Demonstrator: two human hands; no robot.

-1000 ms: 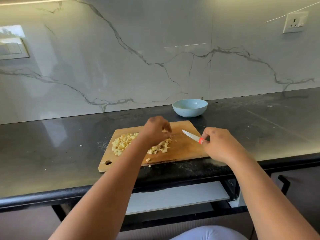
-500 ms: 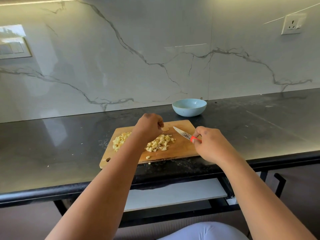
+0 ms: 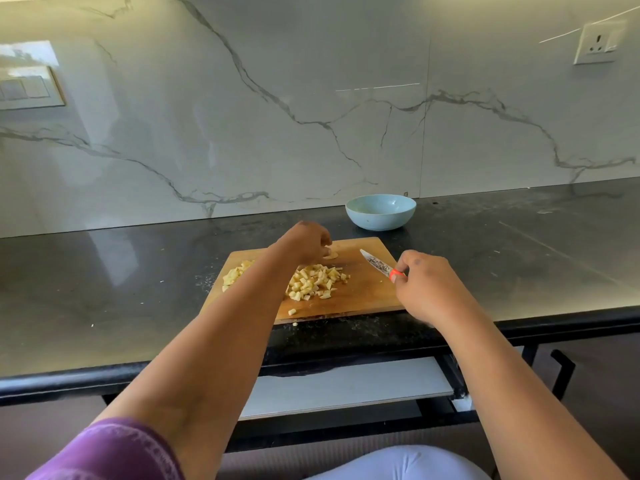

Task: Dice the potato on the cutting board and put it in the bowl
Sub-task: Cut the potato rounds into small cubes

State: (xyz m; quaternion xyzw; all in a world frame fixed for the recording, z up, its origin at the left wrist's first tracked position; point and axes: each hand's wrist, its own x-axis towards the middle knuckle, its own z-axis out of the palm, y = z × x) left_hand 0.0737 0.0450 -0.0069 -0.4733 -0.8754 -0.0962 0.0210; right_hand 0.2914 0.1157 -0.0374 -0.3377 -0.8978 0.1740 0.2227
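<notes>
Right hand (image 3: 427,289): curled round the knife (image 3: 377,264) at its red collar, blade lifted off the cutting board (image 3: 367,292).
Left hand (image 3: 306,242): fingertips curled onto a last potato slice (image 3: 330,254) at the board's far edge (how firmly, I cannot tell).
Diced potato (image 3: 315,282): two heaps mid-board, none in the bowl (image 3: 380,212).
Advice: draw the slice toward bare wood near the blade before cutting.
Edges: one cube (image 3: 295,324) is already off the near rim.
Room: open counter (image 3: 519,251) to the right.

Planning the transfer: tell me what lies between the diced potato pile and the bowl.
Head view: bare cutting board, then dark countertop, between diced potato pile and bowl.
</notes>
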